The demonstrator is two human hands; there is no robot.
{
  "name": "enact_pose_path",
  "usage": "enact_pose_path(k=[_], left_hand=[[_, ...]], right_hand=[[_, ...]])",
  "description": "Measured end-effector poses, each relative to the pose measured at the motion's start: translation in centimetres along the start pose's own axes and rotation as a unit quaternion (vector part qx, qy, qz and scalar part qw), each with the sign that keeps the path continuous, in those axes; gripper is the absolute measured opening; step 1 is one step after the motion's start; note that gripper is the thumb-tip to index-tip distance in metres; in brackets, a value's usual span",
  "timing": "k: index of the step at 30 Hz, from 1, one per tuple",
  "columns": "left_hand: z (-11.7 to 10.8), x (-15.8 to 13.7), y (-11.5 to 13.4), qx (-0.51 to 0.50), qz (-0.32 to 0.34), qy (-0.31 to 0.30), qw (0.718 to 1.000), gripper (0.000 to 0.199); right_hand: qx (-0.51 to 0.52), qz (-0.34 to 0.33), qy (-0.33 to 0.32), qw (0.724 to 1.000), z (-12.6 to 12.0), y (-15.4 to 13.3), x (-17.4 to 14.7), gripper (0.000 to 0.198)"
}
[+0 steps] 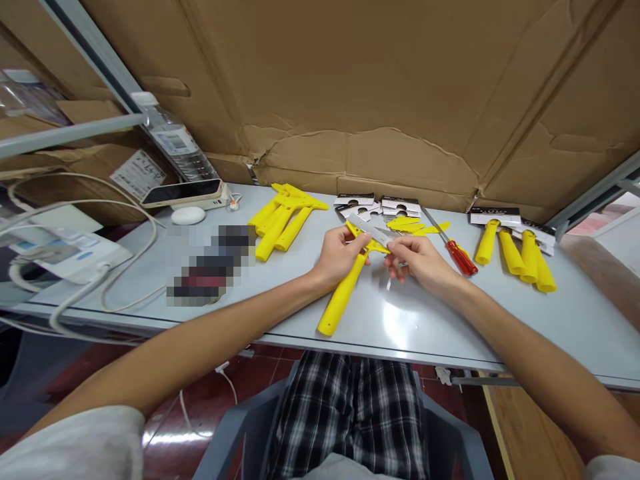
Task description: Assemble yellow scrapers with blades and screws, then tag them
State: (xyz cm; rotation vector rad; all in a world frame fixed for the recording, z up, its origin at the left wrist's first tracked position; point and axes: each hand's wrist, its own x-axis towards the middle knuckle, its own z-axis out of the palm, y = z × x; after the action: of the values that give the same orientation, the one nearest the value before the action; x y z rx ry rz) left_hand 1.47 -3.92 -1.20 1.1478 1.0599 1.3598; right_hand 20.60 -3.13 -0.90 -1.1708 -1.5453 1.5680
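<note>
Over the middle of the table, both hands work on a yellow T-shaped scraper [342, 295], its tubular handle slanting down toward me. My left hand [341, 255] grips the scraper's head with the thumb on a flat metal blade [369, 228] lying along it. My right hand [417, 260] pinches the other end of the head and blade; its fingertips partly hide what they touch. Just beyond the hands lie several flat yellow strips [406, 224]. A red-handled screwdriver [461, 257] rests right of my right hand. Several yellow scraper handles [281, 227] are piled to the left.
Black-and-white cards [400, 207] lie at the back. Carded yellow scrapers [513, 252] sit at the right. Leftward are a phone [183, 193], a white mouse-shaped object [188, 215], a water bottle [175, 140], white cables [113, 277] and a pixelated patch. Cardboard [360, 87] walls the back.
</note>
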Motion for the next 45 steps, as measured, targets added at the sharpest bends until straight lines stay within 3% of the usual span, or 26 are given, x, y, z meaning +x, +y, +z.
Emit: enact_pose_path(k=[15,24,29,36,41,45], left_hand=[[0.3,0.2,0.1,-0.002,-0.062,0.01,0.998,0.02],[0.1,0.1,-0.5,0.005,-0.003,-0.004,1.0,0.023],[-0.2,0.5,-0.8,-0.001,-0.01,-0.024,1.0,0.027],[-1.3,1.9,-0.2,-0.014,-0.089,-0.066,0.994,0.02],[-1.4,2.1,0.0,0.003,-0.079,-0.07,0.994,0.017],[-1.5,2.1,-0.1,0.009,-0.054,-0.063,0.996,0.018]], right_hand=[[-0.02,-0.026,0.032,0.999,0.0,0.2,-0.1,0.067],[0.032,0.048,-0.027,0.998,0.9,0.4,-0.2,0.076],[0.063,0.026,0.015,0.998,1.1,0.6,-0.2,0.066],[0.029,0.002,0.068,0.997,-0.7,0.1,0.1,0.046],[0.057,0.008,0.101,0.993,-1.4,0.0,0.2,0.042],[0.079,0.038,0.086,0.992,-2.1,-0.1,0.4,0.039]])
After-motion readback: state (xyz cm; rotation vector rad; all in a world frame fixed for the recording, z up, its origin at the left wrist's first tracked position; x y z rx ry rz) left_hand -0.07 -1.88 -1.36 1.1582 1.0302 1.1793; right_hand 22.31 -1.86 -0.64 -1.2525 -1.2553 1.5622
